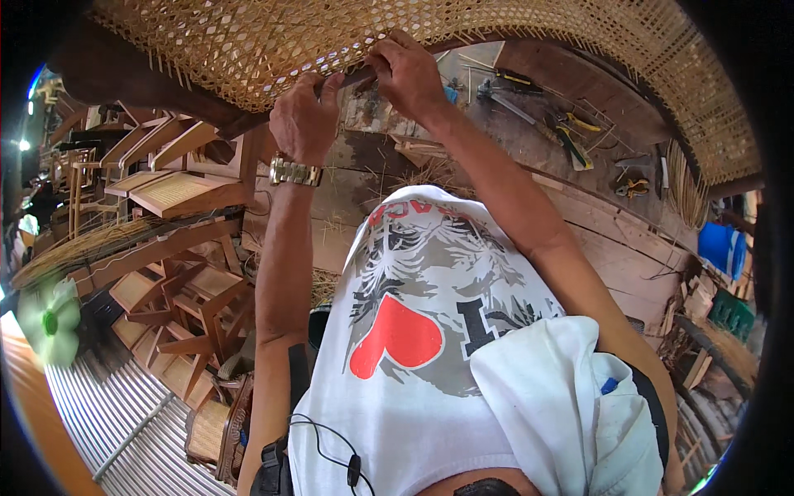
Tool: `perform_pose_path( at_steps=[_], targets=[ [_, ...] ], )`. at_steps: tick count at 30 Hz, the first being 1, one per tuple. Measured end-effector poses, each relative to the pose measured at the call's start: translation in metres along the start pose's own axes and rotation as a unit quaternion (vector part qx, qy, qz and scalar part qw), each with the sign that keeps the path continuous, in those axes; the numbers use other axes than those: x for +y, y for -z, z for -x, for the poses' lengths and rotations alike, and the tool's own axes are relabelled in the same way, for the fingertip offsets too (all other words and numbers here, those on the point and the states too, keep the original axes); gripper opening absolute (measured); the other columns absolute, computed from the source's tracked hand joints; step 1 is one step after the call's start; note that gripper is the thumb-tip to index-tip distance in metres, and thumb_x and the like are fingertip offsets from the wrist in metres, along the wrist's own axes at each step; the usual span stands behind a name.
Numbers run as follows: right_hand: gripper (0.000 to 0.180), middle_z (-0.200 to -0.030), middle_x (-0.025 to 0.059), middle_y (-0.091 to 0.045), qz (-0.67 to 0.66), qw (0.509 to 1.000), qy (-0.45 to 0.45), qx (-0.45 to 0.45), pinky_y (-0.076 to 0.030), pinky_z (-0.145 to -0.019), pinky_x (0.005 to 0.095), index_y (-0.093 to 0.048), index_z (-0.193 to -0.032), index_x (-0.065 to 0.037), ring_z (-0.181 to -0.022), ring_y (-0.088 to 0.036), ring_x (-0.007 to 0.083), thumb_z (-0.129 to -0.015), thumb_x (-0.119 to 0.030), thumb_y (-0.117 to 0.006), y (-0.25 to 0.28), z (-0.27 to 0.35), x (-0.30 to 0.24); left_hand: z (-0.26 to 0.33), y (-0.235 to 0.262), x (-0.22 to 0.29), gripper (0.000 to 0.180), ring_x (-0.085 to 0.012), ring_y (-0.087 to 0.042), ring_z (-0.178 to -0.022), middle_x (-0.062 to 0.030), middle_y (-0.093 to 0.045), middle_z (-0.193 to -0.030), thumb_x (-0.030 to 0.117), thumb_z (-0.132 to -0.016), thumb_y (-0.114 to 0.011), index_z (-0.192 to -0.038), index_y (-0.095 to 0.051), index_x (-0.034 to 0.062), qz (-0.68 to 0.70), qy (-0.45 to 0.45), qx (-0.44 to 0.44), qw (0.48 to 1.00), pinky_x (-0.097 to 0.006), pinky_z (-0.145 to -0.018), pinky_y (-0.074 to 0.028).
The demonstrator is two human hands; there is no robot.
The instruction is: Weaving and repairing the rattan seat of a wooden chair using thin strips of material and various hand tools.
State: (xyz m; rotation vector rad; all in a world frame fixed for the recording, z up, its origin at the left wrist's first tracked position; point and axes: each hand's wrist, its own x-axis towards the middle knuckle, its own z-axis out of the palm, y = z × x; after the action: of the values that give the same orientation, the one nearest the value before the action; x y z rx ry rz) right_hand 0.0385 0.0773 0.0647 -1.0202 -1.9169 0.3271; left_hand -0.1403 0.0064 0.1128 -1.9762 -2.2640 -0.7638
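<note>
A woven cane panel [248,41] with an open mesh stretches across the top of the view. Loose cane ends stick out along its near border, where a dark wooden frame [357,76] edges it. My left hand [304,120], with a metal watch on its wrist, is closed around this frame edge, thumb uppermost. Just to its right, my right hand [407,78] bends its fingers together against the cane at the same edge. Whatever sits between those right fingertips is too small to make out. The undersides of both grips are hidden.
Yellow-handled pliers [582,122], a hammer [511,106] and orange-handled pliers [635,188] lie on the wooden surface beneath the panel. A bundle of cane strands [685,186] hangs at right, near a blue container [722,248]. Wooden pieces with cane seats [190,194] crowd the left.
</note>
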Motion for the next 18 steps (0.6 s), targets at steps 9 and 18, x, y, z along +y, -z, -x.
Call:
perform_pose_path(
  at_steps=[9, 18],
  targets=[
    [0.042, -0.101, 0.0164, -0.075, -0.038, 0.988, -0.132, -0.064, -0.056, -0.085, 0.0422, -0.079, -0.103, -0.005, -0.094, -0.073, 0.0345, -0.091, -0.045, -0.079, 0.019, 0.005, 0.016, -0.004, 0.002, 0.007, 0.033, -0.0368, -0.076, -0.080, -0.0127, -0.078, -0.087, 0.043, -0.098, -0.069, -0.095, -0.075, 0.0116, -0.064, 0.031, -0.004, 0.997, -0.052, -0.071, -0.058],
    [0.043, -0.092, 0.0173, -0.078, -0.061, 0.927, -0.308, -0.208, -0.058, -0.083, 0.0465, -0.083, -0.103, -0.010, -0.091, -0.075, 0.0344, -0.092, -0.050, -0.074, 0.016, 0.042, 0.040, -0.008, 0.143, -0.054, 0.028, -0.0310, -0.074, -0.073, -0.0069, -0.078, -0.087, 0.043, -0.097, -0.071, -0.091, -0.073, 0.0157, -0.160, -0.044, 0.005, 0.986, -0.043, -0.060, -0.053]
  ],
)
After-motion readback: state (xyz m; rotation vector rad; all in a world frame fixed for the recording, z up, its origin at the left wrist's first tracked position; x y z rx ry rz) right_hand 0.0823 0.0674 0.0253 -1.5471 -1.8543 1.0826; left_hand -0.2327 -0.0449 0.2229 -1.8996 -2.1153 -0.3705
